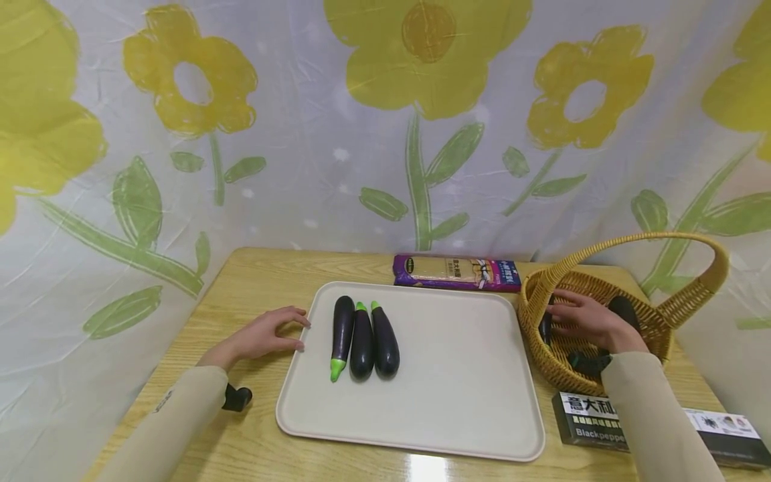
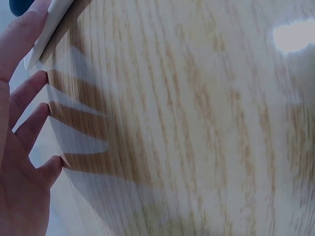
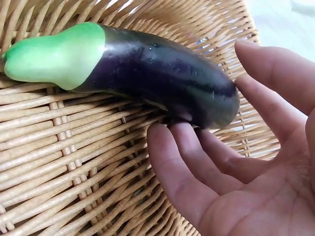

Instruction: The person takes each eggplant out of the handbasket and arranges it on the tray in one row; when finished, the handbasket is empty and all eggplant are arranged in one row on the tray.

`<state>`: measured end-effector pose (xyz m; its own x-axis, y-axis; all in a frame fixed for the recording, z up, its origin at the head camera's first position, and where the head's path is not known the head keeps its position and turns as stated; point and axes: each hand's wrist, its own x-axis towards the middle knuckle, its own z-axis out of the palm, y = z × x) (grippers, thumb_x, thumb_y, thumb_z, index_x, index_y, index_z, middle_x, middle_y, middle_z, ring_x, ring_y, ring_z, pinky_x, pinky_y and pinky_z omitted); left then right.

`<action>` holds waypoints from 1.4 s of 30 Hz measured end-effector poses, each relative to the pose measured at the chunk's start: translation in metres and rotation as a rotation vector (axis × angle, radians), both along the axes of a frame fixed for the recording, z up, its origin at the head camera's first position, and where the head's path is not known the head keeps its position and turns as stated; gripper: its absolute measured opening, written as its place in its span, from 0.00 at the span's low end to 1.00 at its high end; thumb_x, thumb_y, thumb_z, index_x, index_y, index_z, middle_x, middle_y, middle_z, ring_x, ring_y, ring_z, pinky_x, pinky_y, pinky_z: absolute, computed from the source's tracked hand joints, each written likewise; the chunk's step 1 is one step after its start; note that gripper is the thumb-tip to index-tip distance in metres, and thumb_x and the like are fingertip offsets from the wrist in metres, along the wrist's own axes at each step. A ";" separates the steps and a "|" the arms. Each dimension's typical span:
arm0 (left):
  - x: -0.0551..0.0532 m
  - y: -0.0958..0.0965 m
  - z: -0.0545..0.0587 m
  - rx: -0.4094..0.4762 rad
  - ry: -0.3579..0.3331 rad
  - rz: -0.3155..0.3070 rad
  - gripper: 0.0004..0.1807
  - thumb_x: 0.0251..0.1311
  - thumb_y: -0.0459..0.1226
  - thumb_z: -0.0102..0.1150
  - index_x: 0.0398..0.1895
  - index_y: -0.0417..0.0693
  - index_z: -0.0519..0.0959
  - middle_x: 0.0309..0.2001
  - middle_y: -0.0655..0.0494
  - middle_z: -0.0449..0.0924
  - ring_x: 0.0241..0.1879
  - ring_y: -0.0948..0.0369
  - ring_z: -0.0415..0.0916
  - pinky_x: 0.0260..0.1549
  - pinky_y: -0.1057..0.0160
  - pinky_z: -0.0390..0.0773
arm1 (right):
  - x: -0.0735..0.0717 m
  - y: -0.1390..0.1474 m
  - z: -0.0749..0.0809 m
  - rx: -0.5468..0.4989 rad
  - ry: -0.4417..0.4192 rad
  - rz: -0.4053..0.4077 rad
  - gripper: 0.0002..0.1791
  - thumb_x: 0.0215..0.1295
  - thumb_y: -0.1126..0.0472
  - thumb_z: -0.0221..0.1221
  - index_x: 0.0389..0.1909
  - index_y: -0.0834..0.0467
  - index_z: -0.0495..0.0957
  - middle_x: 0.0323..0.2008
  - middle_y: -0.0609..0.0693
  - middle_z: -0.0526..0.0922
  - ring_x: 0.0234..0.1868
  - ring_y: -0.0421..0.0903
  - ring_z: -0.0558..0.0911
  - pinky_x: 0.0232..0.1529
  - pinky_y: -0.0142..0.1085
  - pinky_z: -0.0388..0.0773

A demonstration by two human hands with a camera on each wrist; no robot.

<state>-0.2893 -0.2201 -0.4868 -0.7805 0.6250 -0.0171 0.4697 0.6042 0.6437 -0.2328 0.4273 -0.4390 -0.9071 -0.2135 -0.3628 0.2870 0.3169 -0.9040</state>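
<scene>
Three dark purple eggplants with green caps lie side by side on a white tray (image 1: 458, 375): the left eggplant (image 1: 343, 328) has its cap toward me, the middle eggplant (image 1: 362, 345) and right eggplant (image 1: 386, 341) point theirs away. At the tray's left rim my left hand (image 1: 265, 335) rests, fingers spread, some fingertips on the wooden table in the left wrist view. Inside a wicker basket (image 1: 545, 361) is my right hand (image 1: 593, 318). Its loosely bent fingers touch the rounded end of an eggplant (image 3: 157, 73) from below, thumb apart from it.
A purple noodle packet (image 1: 458, 272) lies behind the tray. The basket's tall handle (image 1: 638, 237) arches above my right hand. A black box (image 1: 593, 432) lies in front of the basket, partly under my right sleeve. A flowered curtain (image 1: 289, 167) hangs behind the table.
</scene>
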 end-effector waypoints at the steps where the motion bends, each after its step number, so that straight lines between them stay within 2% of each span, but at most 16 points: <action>1: 0.000 0.000 0.000 -0.001 -0.001 0.001 0.23 0.57 0.47 0.69 0.54 0.50 0.79 0.66 0.39 0.68 0.69 0.38 0.56 0.66 0.36 0.55 | 0.000 0.000 0.000 -0.005 0.000 0.007 0.38 0.78 0.55 0.45 0.76 0.66 0.36 0.71 0.73 0.54 0.66 0.54 0.67 0.59 0.44 0.75; 5: 0.001 0.001 0.000 -0.007 0.005 0.001 0.23 0.57 0.47 0.69 0.54 0.50 0.79 0.66 0.39 0.68 0.69 0.39 0.57 0.66 0.37 0.55 | 0.001 0.000 0.000 -0.017 0.008 0.037 0.38 0.78 0.57 0.46 0.76 0.67 0.37 0.70 0.70 0.57 0.62 0.46 0.71 0.61 0.44 0.74; 8: 0.000 0.001 -0.001 -0.011 0.010 0.001 0.23 0.57 0.48 0.69 0.54 0.50 0.79 0.66 0.39 0.68 0.69 0.39 0.58 0.66 0.37 0.56 | 0.001 0.001 0.001 -0.009 0.022 0.046 0.37 0.78 0.57 0.47 0.76 0.67 0.39 0.70 0.64 0.61 0.57 0.36 0.73 0.61 0.44 0.73; 11: 0.000 0.001 -0.001 -0.010 0.006 0.001 0.23 0.57 0.48 0.69 0.54 0.50 0.79 0.66 0.39 0.68 0.69 0.39 0.57 0.66 0.37 0.56 | 0.002 0.002 0.002 0.015 0.034 0.037 0.38 0.77 0.56 0.49 0.76 0.66 0.41 0.68 0.58 0.65 0.54 0.31 0.73 0.60 0.42 0.74; 18: 0.001 0.002 0.000 -0.013 -0.004 0.000 0.23 0.57 0.47 0.69 0.55 0.50 0.79 0.66 0.39 0.67 0.70 0.38 0.56 0.66 0.36 0.54 | 0.002 0.003 0.001 0.053 0.044 -0.017 0.38 0.75 0.58 0.52 0.75 0.67 0.46 0.56 0.48 0.75 0.49 0.34 0.77 0.51 0.36 0.79; 20: 0.001 0.002 0.000 -0.014 -0.006 0.002 0.23 0.57 0.47 0.69 0.55 0.50 0.79 0.66 0.39 0.67 0.70 0.38 0.55 0.66 0.36 0.54 | 0.002 0.003 0.001 0.077 0.058 -0.034 0.37 0.74 0.58 0.53 0.75 0.67 0.47 0.56 0.50 0.76 0.48 0.34 0.77 0.50 0.36 0.79; 23: 0.000 0.002 -0.001 -0.018 -0.008 0.006 0.23 0.57 0.48 0.69 0.55 0.51 0.79 0.66 0.39 0.67 0.70 0.38 0.55 0.66 0.36 0.54 | 0.003 0.003 0.000 0.129 0.091 -0.058 0.38 0.73 0.56 0.55 0.74 0.68 0.50 0.59 0.59 0.74 0.47 0.34 0.78 0.50 0.38 0.80; 27: 0.000 0.002 -0.001 -0.021 -0.003 0.005 0.23 0.57 0.49 0.68 0.54 0.52 0.79 0.66 0.40 0.67 0.69 0.39 0.56 0.66 0.36 0.55 | 0.004 0.005 -0.001 0.196 0.122 -0.088 0.37 0.72 0.55 0.56 0.73 0.68 0.54 0.64 0.70 0.66 0.47 0.38 0.79 0.48 0.41 0.81; 31: -0.001 0.002 -0.001 -0.012 0.002 -0.002 0.24 0.57 0.49 0.69 0.54 0.52 0.79 0.66 0.40 0.68 0.69 0.39 0.57 0.66 0.36 0.55 | 0.007 0.008 0.001 0.255 0.138 -0.090 0.35 0.73 0.55 0.55 0.72 0.68 0.56 0.65 0.74 0.62 0.47 0.42 0.78 0.46 0.40 0.82; 34: -0.001 0.001 -0.002 -0.013 0.005 -0.001 0.24 0.57 0.49 0.69 0.54 0.52 0.79 0.66 0.39 0.68 0.69 0.39 0.57 0.66 0.36 0.55 | 0.009 0.008 0.005 0.274 0.153 -0.089 0.35 0.73 0.55 0.56 0.72 0.69 0.56 0.64 0.75 0.62 0.43 0.40 0.78 0.42 0.38 0.82; 36: -0.001 -0.001 -0.002 -0.018 0.008 0.002 0.24 0.57 0.50 0.68 0.54 0.53 0.79 0.66 0.40 0.68 0.69 0.39 0.56 0.66 0.36 0.55 | 0.011 0.006 0.009 0.267 0.157 -0.102 0.35 0.72 0.55 0.57 0.72 0.68 0.57 0.58 0.73 0.68 0.37 0.38 0.78 0.37 0.37 0.82; 38: -0.001 -0.002 -0.003 -0.020 0.010 0.005 0.24 0.57 0.50 0.68 0.54 0.53 0.79 0.66 0.40 0.68 0.69 0.39 0.56 0.66 0.36 0.55 | 0.013 0.004 0.014 0.249 0.163 -0.114 0.35 0.72 0.56 0.57 0.72 0.68 0.56 0.51 0.66 0.74 0.33 0.38 0.78 0.34 0.37 0.82; 40: -0.001 -0.002 -0.003 -0.018 0.007 0.007 0.24 0.57 0.51 0.68 0.54 0.53 0.79 0.66 0.40 0.67 0.70 0.38 0.55 0.66 0.36 0.55 | 0.016 0.001 0.018 0.245 0.171 -0.123 0.36 0.72 0.55 0.57 0.72 0.68 0.56 0.44 0.58 0.76 0.31 0.39 0.78 0.32 0.37 0.81; 42: -0.001 -0.002 -0.003 -0.016 0.003 0.010 0.24 0.57 0.51 0.68 0.55 0.53 0.79 0.67 0.40 0.67 0.70 0.38 0.55 0.66 0.36 0.54 | 0.020 -0.004 0.023 0.261 0.179 -0.119 0.37 0.72 0.53 0.57 0.72 0.68 0.55 0.42 0.56 0.76 0.32 0.40 0.79 0.34 0.37 0.82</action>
